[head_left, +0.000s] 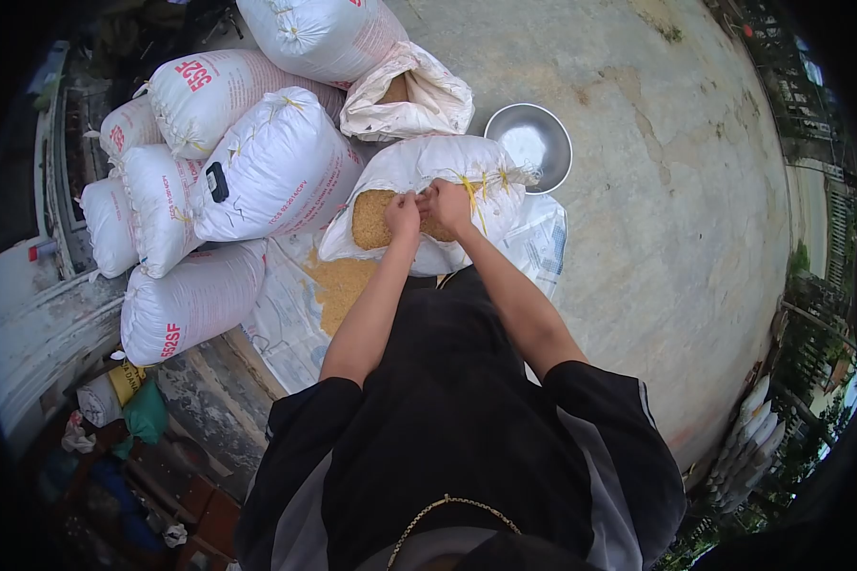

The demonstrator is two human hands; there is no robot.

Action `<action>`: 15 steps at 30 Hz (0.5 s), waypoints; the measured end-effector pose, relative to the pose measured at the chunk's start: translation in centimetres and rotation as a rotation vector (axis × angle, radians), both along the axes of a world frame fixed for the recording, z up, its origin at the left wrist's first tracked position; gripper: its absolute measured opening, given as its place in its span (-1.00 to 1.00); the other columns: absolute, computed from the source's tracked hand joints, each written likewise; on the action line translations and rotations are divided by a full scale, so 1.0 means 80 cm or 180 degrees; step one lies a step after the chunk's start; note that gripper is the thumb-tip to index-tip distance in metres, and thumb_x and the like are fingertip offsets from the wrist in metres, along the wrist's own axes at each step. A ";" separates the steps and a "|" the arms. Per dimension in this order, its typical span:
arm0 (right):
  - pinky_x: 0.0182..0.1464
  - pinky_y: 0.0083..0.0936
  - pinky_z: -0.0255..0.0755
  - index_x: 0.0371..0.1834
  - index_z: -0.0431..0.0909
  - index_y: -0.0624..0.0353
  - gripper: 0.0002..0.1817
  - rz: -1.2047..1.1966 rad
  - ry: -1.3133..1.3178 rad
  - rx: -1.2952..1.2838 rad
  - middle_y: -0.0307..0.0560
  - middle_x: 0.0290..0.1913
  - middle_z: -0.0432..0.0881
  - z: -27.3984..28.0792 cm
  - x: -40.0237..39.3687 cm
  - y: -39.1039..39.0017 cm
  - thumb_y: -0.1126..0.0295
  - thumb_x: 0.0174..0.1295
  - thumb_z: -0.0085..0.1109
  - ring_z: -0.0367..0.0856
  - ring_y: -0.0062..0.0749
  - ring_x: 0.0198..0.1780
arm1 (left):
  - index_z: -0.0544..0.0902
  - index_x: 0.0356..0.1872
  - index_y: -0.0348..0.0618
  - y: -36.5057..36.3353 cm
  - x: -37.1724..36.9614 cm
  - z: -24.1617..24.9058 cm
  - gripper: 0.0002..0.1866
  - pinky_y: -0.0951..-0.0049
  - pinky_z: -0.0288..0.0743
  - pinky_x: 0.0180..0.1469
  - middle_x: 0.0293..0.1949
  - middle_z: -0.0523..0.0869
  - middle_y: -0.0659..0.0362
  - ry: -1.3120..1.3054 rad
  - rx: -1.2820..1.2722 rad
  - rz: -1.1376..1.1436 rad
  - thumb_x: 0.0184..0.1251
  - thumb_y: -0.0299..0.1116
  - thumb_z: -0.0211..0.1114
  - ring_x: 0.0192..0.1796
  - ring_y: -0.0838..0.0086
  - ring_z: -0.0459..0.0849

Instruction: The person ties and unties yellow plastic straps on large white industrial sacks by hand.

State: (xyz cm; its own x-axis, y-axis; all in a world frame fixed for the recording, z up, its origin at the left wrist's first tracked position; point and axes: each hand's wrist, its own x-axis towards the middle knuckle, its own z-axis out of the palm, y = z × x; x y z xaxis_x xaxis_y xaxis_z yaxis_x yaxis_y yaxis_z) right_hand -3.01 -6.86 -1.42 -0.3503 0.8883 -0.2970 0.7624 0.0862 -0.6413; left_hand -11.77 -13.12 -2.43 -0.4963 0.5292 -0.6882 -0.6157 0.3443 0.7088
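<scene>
A white woven sack (381, 164) lies in front of me, with golden grain (371, 221) showing through a gap in its side. Over that gap, my left hand (403, 215) and my right hand (449, 206) meet, fingers pinched together. Whatever lies between the fingertips is too small to make out. Yellow string (476, 205) loops through the sack just right of my right hand. Beyond the sack's right end stands a round metal basin (529, 147). Some grain (341, 288) is spread on a plastic sheet (290, 333) by my left forearm.
Several full, tied sacks (281, 162) are piled at the left, with a small black device (217, 183) on one. An unsealed sack (438, 100) with brownish contents stands behind. Concrete floor (657, 247) stretches to the right. Bags and clutter (143, 409) lie at lower left.
</scene>
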 end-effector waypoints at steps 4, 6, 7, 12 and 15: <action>-0.23 -0.08 0.51 -0.36 0.66 0.20 -0.79 0.0078 -0.0229 -0.0051 0.21 -0.42 0.66 -0.008 -0.009 0.009 0.31 0.18 0.09 0.67 0.11 -0.31 | 0.53 -0.37 -0.29 0.008 0.003 -0.014 -0.79 0.50 0.57 -0.48 -0.39 0.73 0.06 0.0346 0.0167 0.0098 0.41 -0.34 0.13 -0.49 0.46 0.70; -0.23 -0.07 0.51 -0.38 0.66 0.20 -0.79 0.0137 -0.0280 0.0028 0.21 -0.42 0.65 -0.011 0.003 -0.007 0.31 0.17 0.10 0.67 0.11 -0.31 | 0.52 -0.37 -0.28 0.004 0.005 -0.005 -0.78 0.49 0.54 -0.51 -0.38 0.74 0.07 0.0477 0.0030 -0.0011 0.41 -0.32 0.15 -0.50 0.47 0.69; -0.23 -0.05 0.52 -0.38 0.64 0.19 -0.81 0.0122 -0.0310 0.0011 0.23 -0.42 0.65 -0.009 0.011 -0.017 0.32 0.17 0.10 0.67 0.12 -0.31 | 0.52 -0.37 -0.28 0.006 0.004 -0.009 -0.78 0.49 0.54 -0.51 -0.38 0.74 0.07 0.0474 0.0038 0.0020 0.41 -0.32 0.15 -0.50 0.47 0.69; -0.21 -0.03 0.50 -0.41 0.62 0.24 -0.82 0.0069 -0.0428 -0.0093 0.25 -0.42 0.65 -0.008 0.026 -0.048 0.37 0.17 0.09 0.66 0.13 -0.30 | 0.49 -0.34 -0.20 -0.004 0.000 -0.017 -0.79 0.56 0.47 -0.50 -0.28 0.74 0.07 0.0397 0.0007 -0.0123 0.46 -0.30 0.11 -0.47 0.49 0.70; -0.20 -0.04 0.49 -0.39 0.61 0.26 -0.82 0.0078 -0.0304 -0.0058 0.26 -0.40 0.64 -0.010 0.014 -0.034 0.39 0.19 0.07 0.65 0.15 -0.29 | 0.51 -0.31 -0.21 -0.007 -0.001 -0.012 -0.80 0.57 0.47 -0.49 -0.27 0.74 0.07 0.0277 -0.0044 -0.0182 0.46 -0.30 0.10 -0.46 0.49 0.70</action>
